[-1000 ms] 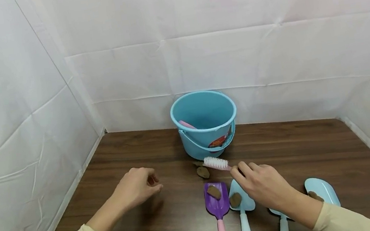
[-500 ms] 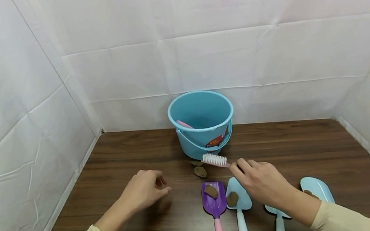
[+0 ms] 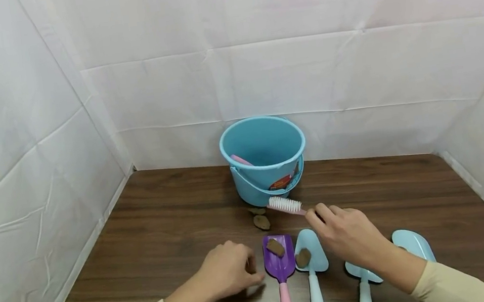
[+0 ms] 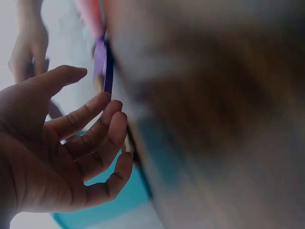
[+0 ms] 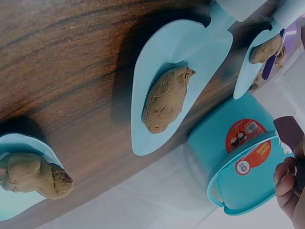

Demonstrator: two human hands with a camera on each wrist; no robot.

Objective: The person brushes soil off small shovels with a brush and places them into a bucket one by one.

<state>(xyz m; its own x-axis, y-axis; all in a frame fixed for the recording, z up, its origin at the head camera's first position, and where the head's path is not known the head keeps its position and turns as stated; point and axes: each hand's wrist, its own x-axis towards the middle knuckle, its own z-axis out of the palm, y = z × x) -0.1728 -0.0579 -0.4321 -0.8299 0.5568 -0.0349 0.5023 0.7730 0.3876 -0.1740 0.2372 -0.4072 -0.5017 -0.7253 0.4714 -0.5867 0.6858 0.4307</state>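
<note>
My right hand [image 3: 344,232] grips a small pink brush [image 3: 285,205] by its handle, white bristles turned up, just in front of the blue bucket [image 3: 251,189]. My left hand [image 3: 227,269], fingers loosely bent and holding nothing, hovers low beside a purple shovel [image 3: 281,271] with a pink handle. In the left wrist view its fingertips overlap the shovel's edge. A brown clay-like lump [image 3: 275,247] lies on the purple scoop. Beside it lies a light blue shovel [image 3: 313,243] bearing another lump [image 3: 303,258].
Further right lie two more light blue shovels; in the right wrist view one scoop [image 5: 200,52] carries a brown lump [image 5: 167,100]. Brown pieces [image 3: 261,222] lie before the bucket. A pink handle [image 3: 240,160] leans inside it. White sheets [image 3: 282,74] wall the table [image 3: 175,200].
My left hand has moved right and toward me, up to the purple shovel. My right hand keeps holding the brush, with only slight movement.
</note>
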